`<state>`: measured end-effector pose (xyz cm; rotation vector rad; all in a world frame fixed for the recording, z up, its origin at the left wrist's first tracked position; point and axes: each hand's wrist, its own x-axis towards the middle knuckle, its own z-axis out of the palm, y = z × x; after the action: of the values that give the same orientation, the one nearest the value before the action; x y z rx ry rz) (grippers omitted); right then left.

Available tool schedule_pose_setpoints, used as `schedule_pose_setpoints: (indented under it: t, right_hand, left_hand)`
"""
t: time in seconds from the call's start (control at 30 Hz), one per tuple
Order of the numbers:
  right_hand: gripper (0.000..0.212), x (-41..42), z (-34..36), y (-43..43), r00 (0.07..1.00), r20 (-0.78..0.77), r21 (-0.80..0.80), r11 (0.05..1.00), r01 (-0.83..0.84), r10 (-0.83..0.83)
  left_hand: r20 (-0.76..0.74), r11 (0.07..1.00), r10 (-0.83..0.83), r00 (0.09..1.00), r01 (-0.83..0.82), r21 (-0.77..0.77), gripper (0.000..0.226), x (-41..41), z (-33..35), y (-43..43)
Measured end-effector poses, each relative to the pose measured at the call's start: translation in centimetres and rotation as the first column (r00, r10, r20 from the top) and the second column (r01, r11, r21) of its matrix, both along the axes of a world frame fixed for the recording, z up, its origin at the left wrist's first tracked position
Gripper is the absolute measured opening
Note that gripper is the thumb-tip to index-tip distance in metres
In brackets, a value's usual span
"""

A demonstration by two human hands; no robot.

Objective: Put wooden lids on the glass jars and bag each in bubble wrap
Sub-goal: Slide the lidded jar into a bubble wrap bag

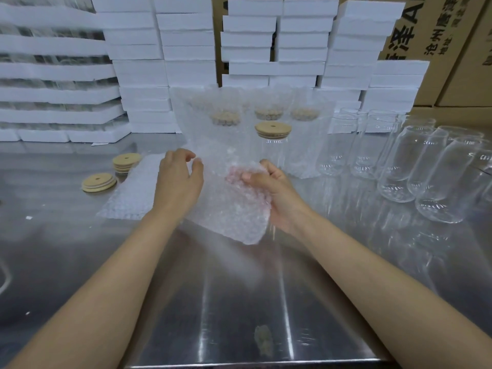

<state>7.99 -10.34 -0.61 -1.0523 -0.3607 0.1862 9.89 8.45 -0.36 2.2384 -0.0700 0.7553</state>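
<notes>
Jars (394,166) stood at two o'clock on the steel table (239,302), white foam boxes (159,62) behind. Left hand (178,182) and right hand (269,185) each pinched the bubble-wrap bag (234,206).

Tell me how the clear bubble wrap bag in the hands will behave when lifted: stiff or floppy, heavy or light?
Probably floppy: the clear bubble wrap bag crumples where the right hand grips it. Likely very light: the film is thin enough to show that hand through it. Its free lower edge would probably sag.

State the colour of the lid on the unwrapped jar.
Pale tan wood; the lid shows best in the head view.
</notes>
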Motion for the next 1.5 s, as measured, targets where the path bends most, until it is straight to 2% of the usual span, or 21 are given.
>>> schedule_pose_setpoints:
  t: [0.03,0.1,0.2,0.27,0.33,0.4,0.43,0.5,0.57,0.6,0.67,0.73,0.8,0.83,0.9,0.97,1.03,1.1,1.23,1.4,1.5]
  right_hand:
    - [0.039,-0.1,0.1,-0.2,1.0,-0.003,0.037,0.999,-0.02,0.02]
    - [0.042,-0.1,0.2,-0.6,0.999,0.019,0.077,0.997,-0.03,0.029]
    - [0.038,-0.2,0.9,-1.3,0.999,0.049,0.079,0.997,0.018,-0.022]
    - [0.027,-0.1,1.6,-1.8,0.989,0.108,0.036,0.995,0.094,-0.097]
    - [0.01,-0.1,2.3,-2.3,0.979,0.164,0.015,0.992,0.124,-0.125]
    - [0.009,-0.1,2.9,-2.7,0.985,0.141,0.124,0.989,0.084,-0.102]
    - [0.013,-0.1,3.2,-2.9,0.984,0.13,0.185,0.978,0.093,-0.119]
    - [0.018,-0.1,3.6,-3.4,0.952,0.107,0.217,0.941,0.258,-0.286]
    - [0.02,0.3,3.6,-4.0,0.844,0.073,0.192,0.838,0.511,-0.532]
    - [0.02,0.6,3.5,-4.3,0.773,0.066,0.179,0.77,0.613,-0.631]
    - [0.021,0.9,3.2,-4.6,0.656,0.075,0.15,0.659,0.737,-0.751]
    - [0.023,1.2,2.6,-4.4,0.584,0.115,0.106,0.595,0.797,-0.803]
    - [0.027,1.3,1.9,-4.3,0.535,0.206,0.044,0.554,0.831,-0.819]
    - [0.029,1.4,1.5,-4.2,0.513,0.262,0.011,0.534,0.846,-0.818]
    - [0.033,1.6,1.1,-4.2,0.468,0.342,-0.028,0.489,0.872,-0.814]
    - [0.04,1.8,1.0,-4.3,0.438,0.403,-0.06,0.454,0.889,-0.803]
    - [0.053,1.8,0.9,-4.3,0.432,0.507,-0.118,0.436,0.892,-0.746]
    - [0.063,2.0,0.5,-4.3,0.488,0.599,-0.198,0.472,0.859,-0.635]
    - [0.076,2.7,-0.6,-4.2,0.676,0.632,-0.427,0.558,0.712,-0.378]
    - [0.081,2.8,-1.0,-4.2,0.648,0.645,-0.423,0.517,0.744,-0.405]
    - [0.092,3.2,-1.0,-4.2,0.624,0.714,-0.419,0.52,0.744,-0.318]
  left_hand:
    - [-0.03,1.0,-0.028,0.999,0.028,0.006,0.031,-0.1,-0.3,-0.1]
    - [-0.1,0.992,-0.097,0.99,0.087,-0.092,0.04,-0.4,-0.4,-0.1]
    - [-0.17,0.958,-0.168,0.971,0.121,-0.259,0.03,-0.2,0.5,0.4]
    - [-0.213,0.926,-0.224,0.951,0.14,-0.35,0.025,-0.1,1.5,0.9]
    - [-0.27,0.863,-0.284,0.92,0.123,-0.491,0.025,-0.1,2.1,1.5]
    - [-0.249,0.753,-0.292,0.923,0.062,-0.655,0.012,-0.2,2.5,1.8]
    - [-0.175,0.701,-0.239,0.955,0.045,-0.711,0.013,-0.2,2.7,2.0]
    - [0.097,0.554,0.043,0.994,0.057,-0.83,0.023,-0.3,3.4,2.6]
    - [0.332,0.384,0.386,0.861,0.177,-0.906,0.021,-0.6,4.4,3.9]
    - [0.403,0.356,0.494,0.77,0.243,-0.902,0.016,-0.7,4.7,4.6]
    - [0.504,0.433,0.561,0.657,0.287,-0.855,0.013,-1.0,5.0,5.3]
    - [0.609,0.664,0.512,0.606,0.171,-0.728,0.015,-1.2,4.9,4.7]
    - [0.748,0.913,0.329,0.576,0.007,-0.407,0.009,-1.8,4.3,2.8]
    - [0.771,0.982,0.179,0.611,-0.058,-0.182,0.011,-2.1,3.8,1.6]
    - [0.639,0.97,-0.139,0.757,-0.025,0.241,0.017,-2.4,2.4,-0.4]
    - [0.333,0.879,-0.3,0.894,0.124,0.46,0.016,-2.3,1.1,-2.2]
    - [-0.005,0.813,-0.275,0.962,0.235,0.532,0.022,-2.1,0.1,-3.5]
    - [-0.191,0.774,-0.22,0.957,0.29,0.563,0.036,-1.8,-0.6,-4.1]
    - [-0.204,0.802,-0.174,0.963,0.258,0.538,0.033,-1.7,-1.7,-3.7]
    - [-0.285,0.863,-0.11,0.952,0.234,0.447,0.017,-1.6,-1.6,-3.3]
    - [-0.364,0.915,-0.075,0.928,0.209,0.344,0.039,-1.7,-1.3,-3.7]
